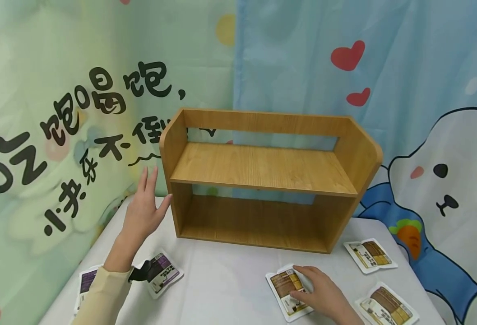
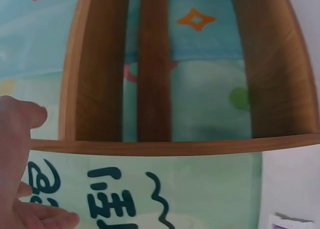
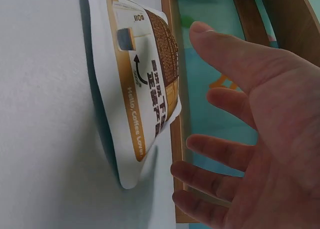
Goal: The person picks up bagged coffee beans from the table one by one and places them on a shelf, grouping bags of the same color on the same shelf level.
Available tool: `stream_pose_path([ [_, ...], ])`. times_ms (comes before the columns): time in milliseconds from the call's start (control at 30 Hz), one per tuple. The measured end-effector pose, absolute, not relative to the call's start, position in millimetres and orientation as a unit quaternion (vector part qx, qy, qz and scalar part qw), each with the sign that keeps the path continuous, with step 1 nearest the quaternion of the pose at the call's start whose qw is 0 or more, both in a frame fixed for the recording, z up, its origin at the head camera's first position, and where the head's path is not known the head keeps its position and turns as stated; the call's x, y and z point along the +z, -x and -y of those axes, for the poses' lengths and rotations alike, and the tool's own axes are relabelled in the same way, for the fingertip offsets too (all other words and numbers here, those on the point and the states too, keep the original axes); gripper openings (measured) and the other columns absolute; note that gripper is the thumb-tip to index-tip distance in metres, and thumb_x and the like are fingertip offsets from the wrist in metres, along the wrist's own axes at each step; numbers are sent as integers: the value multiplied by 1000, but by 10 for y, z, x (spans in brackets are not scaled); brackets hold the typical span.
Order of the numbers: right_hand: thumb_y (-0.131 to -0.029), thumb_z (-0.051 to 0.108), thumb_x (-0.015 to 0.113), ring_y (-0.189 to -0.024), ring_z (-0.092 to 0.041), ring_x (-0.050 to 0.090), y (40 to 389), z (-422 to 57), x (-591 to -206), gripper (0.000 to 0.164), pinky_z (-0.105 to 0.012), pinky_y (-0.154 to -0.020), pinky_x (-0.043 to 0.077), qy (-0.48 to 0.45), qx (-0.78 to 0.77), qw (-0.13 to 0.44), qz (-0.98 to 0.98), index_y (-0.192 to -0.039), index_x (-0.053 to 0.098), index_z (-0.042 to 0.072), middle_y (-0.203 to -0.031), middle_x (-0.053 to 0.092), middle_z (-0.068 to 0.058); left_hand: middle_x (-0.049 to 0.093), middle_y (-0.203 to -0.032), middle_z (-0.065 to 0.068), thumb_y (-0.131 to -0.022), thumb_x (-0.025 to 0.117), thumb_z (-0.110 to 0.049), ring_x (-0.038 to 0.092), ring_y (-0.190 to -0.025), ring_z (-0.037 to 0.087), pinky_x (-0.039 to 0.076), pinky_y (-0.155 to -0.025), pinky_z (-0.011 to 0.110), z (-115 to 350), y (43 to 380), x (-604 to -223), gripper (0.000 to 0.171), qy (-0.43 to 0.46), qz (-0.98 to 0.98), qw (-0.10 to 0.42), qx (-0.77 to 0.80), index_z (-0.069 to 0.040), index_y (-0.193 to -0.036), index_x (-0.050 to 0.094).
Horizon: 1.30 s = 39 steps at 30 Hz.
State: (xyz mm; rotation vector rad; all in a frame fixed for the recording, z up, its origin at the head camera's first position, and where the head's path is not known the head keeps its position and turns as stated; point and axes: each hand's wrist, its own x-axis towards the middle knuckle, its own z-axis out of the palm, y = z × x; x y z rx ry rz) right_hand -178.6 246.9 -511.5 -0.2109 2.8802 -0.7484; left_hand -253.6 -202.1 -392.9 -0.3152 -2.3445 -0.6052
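My sleeve (image 1: 102, 300) is cream, my table (image 1: 222, 284) white, the shelf (image 1: 262, 167) wood-grained tan, the near pouch (image 1: 284, 288) white, brown and gold.

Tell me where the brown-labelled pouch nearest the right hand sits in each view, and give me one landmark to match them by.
Head: the brown-labelled pouch lies near the bottom, right of centre, partly covered by the right hand.
Left wrist: not in it.
Right wrist: left of centre, reaching the top edge, left of the hand.
Shared landmark: the wooden shelf, partly or wholly visible in all three.
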Motion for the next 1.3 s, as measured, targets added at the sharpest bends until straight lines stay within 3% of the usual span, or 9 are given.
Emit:
stream_pose_path([
  [67,-74,47,81,-119,-41,50,1783,-2469,-5130,73,-58,-95,39,72,-253,73,-962,-132,59,11,-127,57,-15,23,-154,25,-91,69,-25,61,-66,34,48,-50,43,2012,2593,-3864,81,120,899,354,-230,-9,-154,22],
  [133,-74,47,81,-119,-41,50,1771,-2474,-5147,72,-58,-95,39,73,-253,70,-962,-133,59,11,-127,57,-16,24,-154,25,-91,68,-23,60,-63,32,47,-49,42,2002,2639,-3809,81,121,895,361,-233,-9,-154,21],
  [233,-74,43,82,-119,-41,51,1750,-2478,-5172,71,-58,-95,39,78,-261,56,-961,-132,59,10,-127,57,-16,25,-153,25,-90,68,-21,63,-92,38,53,-65,48,1974,2693,-3716,79,126,890,363,-245,-7,-154,22],
  [333,-73,40,83,-119,-42,51,1730,-2475,-5189,70,-59,-95,38,80,-266,46,-960,-131,60,8,-127,57,-17,27,-152,24,-90,68,-18,45,-126,42,48,-87,55,1952,2766,-3632,77,135,882,366,-264,-3,-152,24],
  [400,-73,39,84,-119,-42,51,1722,-2471,-5198,70,-59,-95,38,80,-269,41,-959,-131,60,8,-126,58,-18,29,-151,23,-91,67,-16,35,-135,39,40,-98,54,1951,2826,-3586,75,139,878,367,-275,-2,-151,24],
  [500,-72,39,84,-118,-42,51,1717,-2462,-5203,71,-59,-94,39,84,-274,40,-957,-131,60,7,-125,58,-17,31,-151,21,-92,66,-15,32,-138,34,37,-102,51,1961,2917,-3523,75,141,869,370,-296,-3,-152,23],
  [833,-71,40,84,-117,-42,52,1702,-2495,-5270,72,-58,-95,39,85,-278,37,-956,-131,60,7,-125,59,-17,50,-139,19,-94,64,-13,50,-126,31,52,-83,45,1943,3144,-3277,63,147,844,360,-369,-8,-149,34],
  [1067,-69,46,84,-118,-41,52,1718,-2483,-5261,78,-58,-94,40,72,-276,62,-956,-132,59,7,-126,57,-17,59,-123,23,-95,63,-19,64,-95,34,55,-72,46,1892,3239,-3105,62,138,852,343,-371,-12,-149,35],
  [1300,-68,46,85,-99,-27,58,1710,-2453,-5285,77,-47,-82,48,71,-269,51,-959,-131,60,8,-118,60,-12,65,-112,25,-96,61,-20,64,-82,34,52,-67,47,1883,3285,-3005,54,131,865,329,-356,-10,-146,42],
])
